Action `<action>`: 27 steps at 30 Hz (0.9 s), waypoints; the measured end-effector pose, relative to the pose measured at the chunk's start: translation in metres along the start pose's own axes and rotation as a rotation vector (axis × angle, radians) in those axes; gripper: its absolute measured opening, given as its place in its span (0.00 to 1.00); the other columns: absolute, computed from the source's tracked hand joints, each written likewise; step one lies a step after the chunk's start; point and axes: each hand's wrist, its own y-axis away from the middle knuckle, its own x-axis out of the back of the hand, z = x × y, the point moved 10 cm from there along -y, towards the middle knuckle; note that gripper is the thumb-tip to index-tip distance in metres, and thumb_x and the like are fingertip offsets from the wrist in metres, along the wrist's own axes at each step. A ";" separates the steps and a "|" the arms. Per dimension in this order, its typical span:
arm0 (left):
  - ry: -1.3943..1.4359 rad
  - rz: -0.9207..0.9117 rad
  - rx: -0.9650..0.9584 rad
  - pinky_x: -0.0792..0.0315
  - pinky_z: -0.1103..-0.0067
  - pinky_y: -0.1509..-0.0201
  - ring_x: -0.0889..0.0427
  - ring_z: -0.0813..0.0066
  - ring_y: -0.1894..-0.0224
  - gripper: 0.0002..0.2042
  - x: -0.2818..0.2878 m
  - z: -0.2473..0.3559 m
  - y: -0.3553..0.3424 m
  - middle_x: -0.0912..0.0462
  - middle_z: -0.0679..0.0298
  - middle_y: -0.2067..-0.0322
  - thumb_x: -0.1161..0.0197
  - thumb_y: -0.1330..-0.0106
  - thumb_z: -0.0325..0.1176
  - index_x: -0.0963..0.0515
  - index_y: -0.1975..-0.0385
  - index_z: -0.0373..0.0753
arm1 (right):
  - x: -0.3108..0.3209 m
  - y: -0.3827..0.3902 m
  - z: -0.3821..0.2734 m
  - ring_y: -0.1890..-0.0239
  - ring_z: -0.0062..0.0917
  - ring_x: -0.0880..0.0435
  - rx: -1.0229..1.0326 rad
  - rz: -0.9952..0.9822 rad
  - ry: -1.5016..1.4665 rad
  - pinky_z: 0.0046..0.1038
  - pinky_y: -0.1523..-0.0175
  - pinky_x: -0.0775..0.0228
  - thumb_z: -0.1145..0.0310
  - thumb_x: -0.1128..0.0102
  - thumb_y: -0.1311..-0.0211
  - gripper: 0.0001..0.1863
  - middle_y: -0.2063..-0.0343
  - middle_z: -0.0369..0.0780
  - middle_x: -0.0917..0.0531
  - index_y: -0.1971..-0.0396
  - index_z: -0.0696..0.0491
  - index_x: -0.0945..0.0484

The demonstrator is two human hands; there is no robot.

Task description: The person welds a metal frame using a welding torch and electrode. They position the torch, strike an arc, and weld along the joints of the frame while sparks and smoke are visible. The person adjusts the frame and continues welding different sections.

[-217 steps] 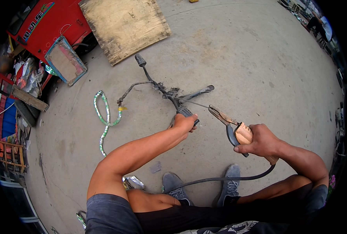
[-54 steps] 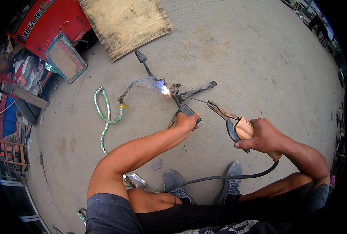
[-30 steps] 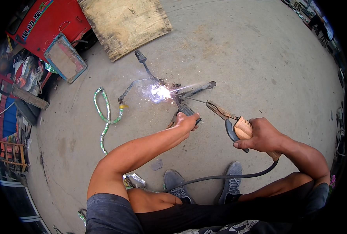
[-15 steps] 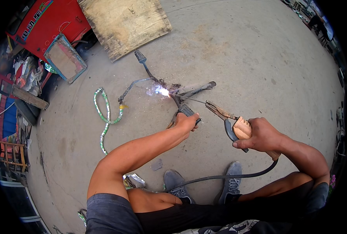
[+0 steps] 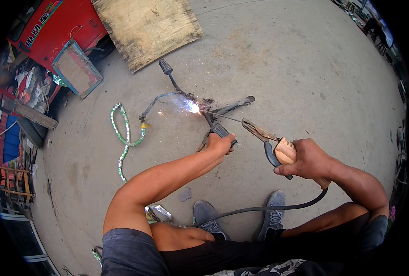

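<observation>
Welding appears in hand: the right hand [image 5: 311, 158] grips an electrode holder [image 5: 285, 151], its rod [image 5: 223, 116] reaching leftward to a bright arc [image 5: 194, 108] on the dark metal frame [image 5: 208, 121], just beyond the left hand [image 5: 220, 143], which is closed around its ribbed end [image 5: 219, 129]. Next, a steady rod seems called for. In the earliest frame, no arc burned.
</observation>
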 end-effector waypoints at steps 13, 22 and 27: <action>0.036 -0.006 -0.025 0.32 0.74 0.81 0.21 0.71 0.80 0.14 -0.001 -0.001 -0.002 0.21 0.59 0.76 0.33 0.35 0.36 0.28 0.73 0.32 | 0.001 0.001 -0.001 0.79 0.32 0.17 -0.015 0.001 -0.003 0.32 0.71 0.25 0.44 0.25 0.54 0.33 0.82 0.45 0.18 0.73 0.65 0.21; -0.003 0.012 -0.015 0.30 0.76 0.81 0.20 0.72 0.80 0.12 0.002 -0.001 -0.003 0.21 0.60 0.76 0.34 0.34 0.35 0.27 0.72 0.33 | -0.001 -0.001 -0.001 0.79 0.33 0.18 -0.016 -0.008 -0.005 0.32 0.71 0.25 0.44 0.26 0.54 0.34 0.81 0.46 0.18 0.73 0.66 0.21; -0.019 0.052 -0.022 0.31 0.76 0.82 0.20 0.72 0.80 0.13 0.002 0.003 0.003 0.21 0.60 0.76 0.34 0.34 0.36 0.27 0.72 0.33 | -0.001 -0.002 -0.002 0.79 0.33 0.18 -0.003 -0.008 0.004 0.32 0.71 0.25 0.44 0.25 0.54 0.34 0.82 0.46 0.19 0.73 0.66 0.21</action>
